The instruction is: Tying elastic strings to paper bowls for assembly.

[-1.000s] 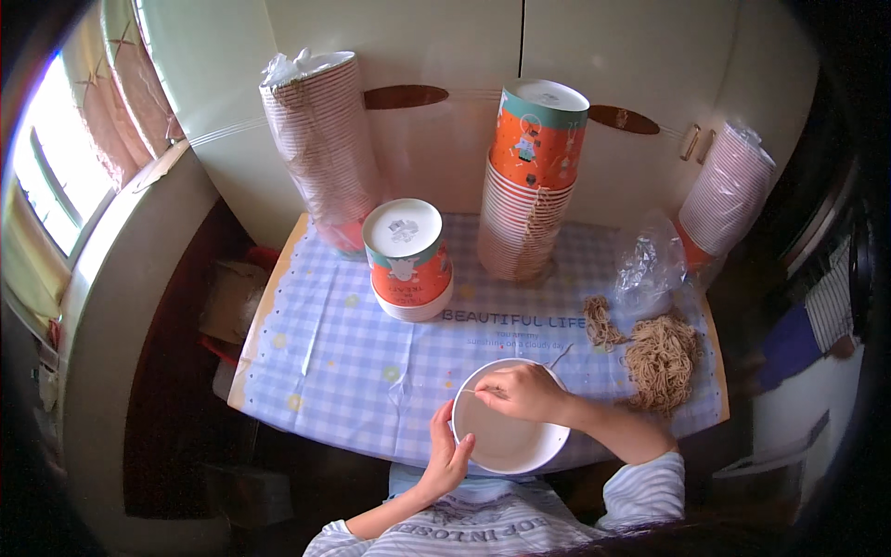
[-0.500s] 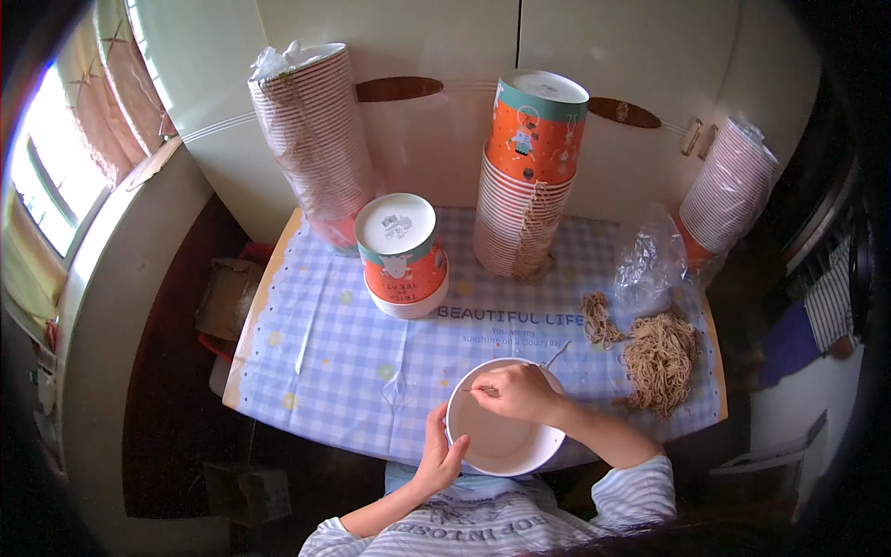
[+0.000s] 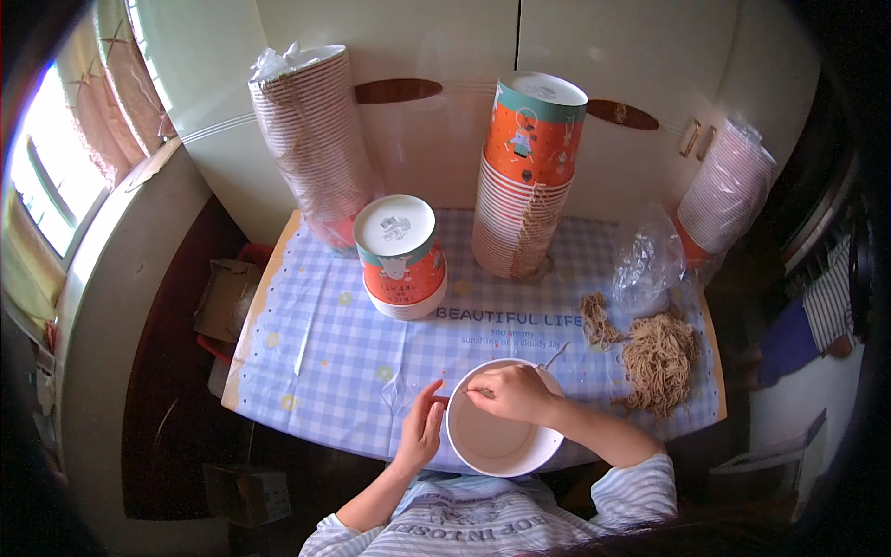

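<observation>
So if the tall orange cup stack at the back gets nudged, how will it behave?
The tall orange cup stack is likely top-heavy: it rises well above its narrow base and leans slightly, so a push near the top could tip it. It looks like nested paper cups, probably light and easily slid on the checked tablecloth. Cups might separate if lifted from the top.

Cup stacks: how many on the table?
4. A tall wrapped stack at back left, a short orange stack in front of it, a tall orange stack at back centre, a wrapped stack at back right. Others may be hidden behind these.
</observation>
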A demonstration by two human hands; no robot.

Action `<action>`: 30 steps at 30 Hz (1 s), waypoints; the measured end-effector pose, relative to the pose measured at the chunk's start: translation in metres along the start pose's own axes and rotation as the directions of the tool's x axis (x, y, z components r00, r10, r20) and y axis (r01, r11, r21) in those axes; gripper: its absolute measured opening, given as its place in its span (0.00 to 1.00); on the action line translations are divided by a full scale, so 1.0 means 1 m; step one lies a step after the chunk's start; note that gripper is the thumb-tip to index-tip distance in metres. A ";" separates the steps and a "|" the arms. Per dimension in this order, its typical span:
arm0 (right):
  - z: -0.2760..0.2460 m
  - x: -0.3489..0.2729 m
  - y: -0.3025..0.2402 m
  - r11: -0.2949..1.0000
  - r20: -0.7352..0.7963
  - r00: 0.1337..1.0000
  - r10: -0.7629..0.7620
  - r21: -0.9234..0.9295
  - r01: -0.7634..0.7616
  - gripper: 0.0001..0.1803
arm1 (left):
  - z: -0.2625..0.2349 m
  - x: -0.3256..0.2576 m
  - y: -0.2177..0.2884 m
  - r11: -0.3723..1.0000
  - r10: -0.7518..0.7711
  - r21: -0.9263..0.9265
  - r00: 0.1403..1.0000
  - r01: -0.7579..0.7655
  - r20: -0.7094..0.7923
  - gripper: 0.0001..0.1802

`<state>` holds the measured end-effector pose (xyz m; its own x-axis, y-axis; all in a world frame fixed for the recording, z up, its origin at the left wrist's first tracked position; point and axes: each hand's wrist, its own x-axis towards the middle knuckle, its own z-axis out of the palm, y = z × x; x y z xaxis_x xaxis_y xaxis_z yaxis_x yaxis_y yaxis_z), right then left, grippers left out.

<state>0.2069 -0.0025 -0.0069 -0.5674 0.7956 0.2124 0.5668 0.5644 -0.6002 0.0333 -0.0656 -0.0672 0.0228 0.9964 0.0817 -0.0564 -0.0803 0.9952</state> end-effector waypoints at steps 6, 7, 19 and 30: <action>0.003 0.001 0.002 1.000 -0.004 1.000 -0.019 0.003 0.019 0.08 | -0.010 0.024 0.012 0.915 0.147 0.349 0.972 -0.204 0.181 0.13; 0.003 0.001 0.000 1.000 0.008 1.000 -0.008 0.009 0.008 0.08 | -0.010 0.026 0.013 0.915 0.149 0.348 0.972 -0.205 0.180 0.13; -0.005 0.018 0.006 0.976 0.258 0.943 -0.208 -0.003 0.217 0.09 | -0.013 0.007 0.020 0.794 0.105 0.583 0.984 -0.169 0.142 0.06; -0.025 0.005 0.001 0.940 0.325 0.915 -0.238 -0.161 0.302 0.09 | -0.031 -0.003 0.017 0.961 0.014 -0.275 0.992 0.021 0.125 0.04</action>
<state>0.2191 0.0073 0.0126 -0.8484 0.5222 0.0863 0.4576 0.8057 -0.3760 0.0010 -0.0688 -0.0526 0.1463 0.9840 0.1014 -0.3280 -0.0485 0.9434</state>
